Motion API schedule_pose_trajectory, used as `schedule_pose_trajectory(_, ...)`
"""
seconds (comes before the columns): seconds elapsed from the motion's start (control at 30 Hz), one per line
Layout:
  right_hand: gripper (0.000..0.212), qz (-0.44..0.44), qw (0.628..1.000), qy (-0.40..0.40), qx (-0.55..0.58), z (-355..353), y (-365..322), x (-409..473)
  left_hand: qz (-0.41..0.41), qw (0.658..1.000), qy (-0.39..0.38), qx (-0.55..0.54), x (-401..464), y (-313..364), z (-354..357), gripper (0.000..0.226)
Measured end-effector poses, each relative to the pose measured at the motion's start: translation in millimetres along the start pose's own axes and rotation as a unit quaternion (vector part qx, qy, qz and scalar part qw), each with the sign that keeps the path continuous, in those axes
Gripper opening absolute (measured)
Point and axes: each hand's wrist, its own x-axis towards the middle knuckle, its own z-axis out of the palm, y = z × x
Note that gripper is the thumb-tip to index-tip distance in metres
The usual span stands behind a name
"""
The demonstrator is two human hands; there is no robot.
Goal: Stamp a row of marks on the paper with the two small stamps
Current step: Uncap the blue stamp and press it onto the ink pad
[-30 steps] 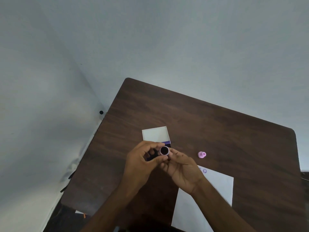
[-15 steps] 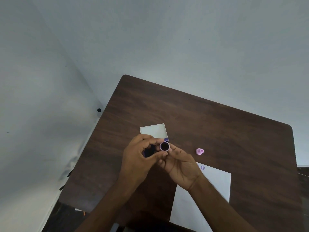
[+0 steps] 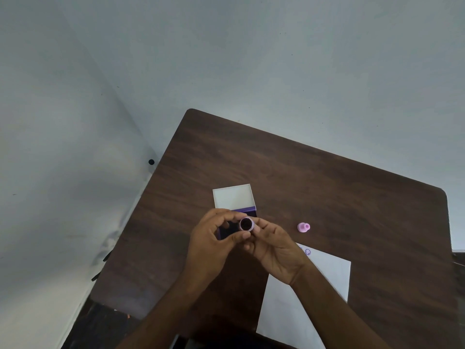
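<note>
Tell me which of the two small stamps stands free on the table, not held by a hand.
The pink stamp on the table, right of both hands, above the paper. The other stamp is held between the left hand and right hand.

The left hand curls its thumb further under the stamp, whose dark round face tilts slightly more toward the camera.

Box behind hands; stamp right; paper nearer.
</note>
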Motion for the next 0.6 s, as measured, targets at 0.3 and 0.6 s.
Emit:
schedule_pose_trajectory(0.3,0.016,-0.015,0.807,0.191,-0.558,-29.1,-7.6,26.8,-0.084,0.974,-0.039,0.206,9.9,-59.7,9.1,0.065)
schedule_pose_trajectory(0.6,0.033,0.023,0.572,0.089,-0.815,-18.0,8.6,53.4,-0.036,0.919,-0.094,0.381,23.1,-92.9,24.0,0.096)
